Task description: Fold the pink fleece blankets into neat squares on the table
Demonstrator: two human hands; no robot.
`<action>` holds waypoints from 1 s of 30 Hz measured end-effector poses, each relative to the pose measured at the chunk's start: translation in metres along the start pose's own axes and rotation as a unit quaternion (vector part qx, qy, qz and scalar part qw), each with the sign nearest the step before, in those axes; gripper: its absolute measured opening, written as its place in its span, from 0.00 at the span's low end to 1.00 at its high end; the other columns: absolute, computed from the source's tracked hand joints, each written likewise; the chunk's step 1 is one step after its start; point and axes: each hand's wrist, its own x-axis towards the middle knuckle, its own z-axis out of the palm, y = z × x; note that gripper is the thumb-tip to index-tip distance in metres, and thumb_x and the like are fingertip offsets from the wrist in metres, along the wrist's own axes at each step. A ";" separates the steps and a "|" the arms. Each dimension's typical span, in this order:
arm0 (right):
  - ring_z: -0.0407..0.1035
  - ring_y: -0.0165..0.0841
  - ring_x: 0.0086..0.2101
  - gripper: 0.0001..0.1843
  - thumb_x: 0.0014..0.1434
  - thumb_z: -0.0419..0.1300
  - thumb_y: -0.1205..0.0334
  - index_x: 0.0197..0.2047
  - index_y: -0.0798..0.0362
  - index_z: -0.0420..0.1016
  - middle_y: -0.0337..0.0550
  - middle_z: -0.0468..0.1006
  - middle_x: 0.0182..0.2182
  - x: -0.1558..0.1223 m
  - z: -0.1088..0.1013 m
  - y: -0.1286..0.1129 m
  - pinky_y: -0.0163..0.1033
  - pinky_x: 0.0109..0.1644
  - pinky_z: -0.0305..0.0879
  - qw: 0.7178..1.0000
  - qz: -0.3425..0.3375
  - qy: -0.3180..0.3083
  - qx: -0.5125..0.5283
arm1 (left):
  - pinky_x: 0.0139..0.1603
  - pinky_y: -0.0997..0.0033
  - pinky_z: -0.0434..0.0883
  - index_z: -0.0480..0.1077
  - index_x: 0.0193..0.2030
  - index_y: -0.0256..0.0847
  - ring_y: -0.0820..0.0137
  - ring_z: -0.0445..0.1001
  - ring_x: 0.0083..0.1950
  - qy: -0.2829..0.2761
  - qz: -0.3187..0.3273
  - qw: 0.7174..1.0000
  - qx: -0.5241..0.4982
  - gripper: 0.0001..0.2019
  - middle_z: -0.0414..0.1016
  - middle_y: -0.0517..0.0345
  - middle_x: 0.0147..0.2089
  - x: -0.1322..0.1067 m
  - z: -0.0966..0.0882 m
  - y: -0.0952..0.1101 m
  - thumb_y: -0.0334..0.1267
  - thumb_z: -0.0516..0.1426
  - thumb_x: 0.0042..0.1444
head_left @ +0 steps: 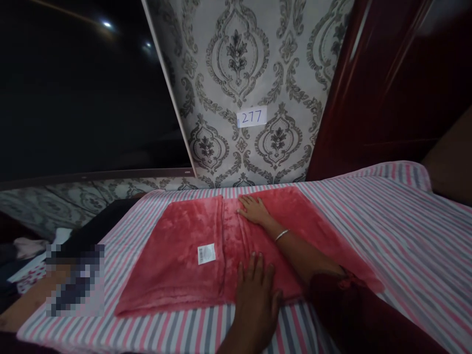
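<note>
A pinkish-red plush blanket point(177, 246) lies flat with its two sides folded in toward the middle, leaving a narrow strip between the folded edges. A white label point(206, 253) shows on the left panel. My right hand point(253, 210), with a thin silver bangle point(282, 235) on its wrist, rests flat on the far inner edge of the right panel, fingers spread. Closer to me, my left hand point(256, 295) lies palm down on the near part of the blanket by the middle strip, fingers stretched out. Neither hand grips the cloth visibly.
A pink, grey and white striped sheet point(387, 221) covers the surface under the blanket. Behind it are a patterned wall with a paper marked 277 point(251, 116), a large dark screen point(84, 98) and a dark red glossy panel point(391, 98). Clothes point(31, 250) lie far left.
</note>
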 end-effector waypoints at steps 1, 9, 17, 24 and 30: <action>0.43 0.43 0.69 0.36 0.68 0.46 0.44 0.73 0.52 0.48 0.50 0.49 0.72 -0.001 -0.001 0.000 0.61 0.70 0.38 1.000 0.001 -0.003 0.000 | 0.69 0.37 0.56 0.61 0.68 0.49 0.54 0.52 0.74 0.002 0.002 1.000 -0.004 0.26 0.56 0.54 0.73 -0.001 -0.002 0.001 0.39 0.52 0.63; 0.48 0.47 0.68 0.32 0.66 0.52 0.55 0.71 0.53 0.56 0.53 0.55 0.70 -0.008 -0.024 -0.017 0.60 0.69 0.45 0.999 0.029 0.017 0.040 | 0.65 0.48 0.61 0.70 0.58 0.43 0.57 0.65 0.64 0.129 -0.004 0.991 0.019 0.18 0.70 0.47 0.62 -0.011 -0.038 -0.011 0.36 0.51 0.62; 0.75 0.34 0.43 0.30 0.64 0.52 0.66 0.70 0.54 0.60 0.43 0.82 0.43 0.005 -0.021 -0.073 0.33 0.51 0.66 0.988 0.013 0.021 0.149 | 0.51 0.53 0.66 0.70 0.55 0.40 0.55 0.66 0.53 0.121 -0.101 0.978 0.134 0.17 0.68 0.45 0.55 -0.041 -0.059 -0.051 0.33 0.56 0.58; 0.73 0.37 0.50 0.32 0.64 0.54 0.62 0.70 0.51 0.58 0.45 0.78 0.54 0.024 -0.003 -0.091 0.37 0.53 0.68 0.979 0.048 0.016 0.198 | 0.49 0.58 0.66 0.70 0.54 0.39 0.59 0.69 0.48 0.065 -0.061 0.986 0.143 0.15 0.72 0.50 0.46 -0.043 -0.058 -0.074 0.30 0.52 0.62; 0.71 0.35 0.54 0.31 0.59 0.55 0.69 0.66 0.48 0.67 0.40 0.75 0.58 0.031 0.006 -0.096 0.36 0.57 0.66 0.975 0.055 0.044 0.209 | 0.44 0.61 0.67 0.71 0.37 0.40 0.62 0.71 0.41 0.133 -0.035 0.981 0.138 0.07 0.73 0.53 0.36 -0.042 -0.063 -0.087 0.33 0.52 0.64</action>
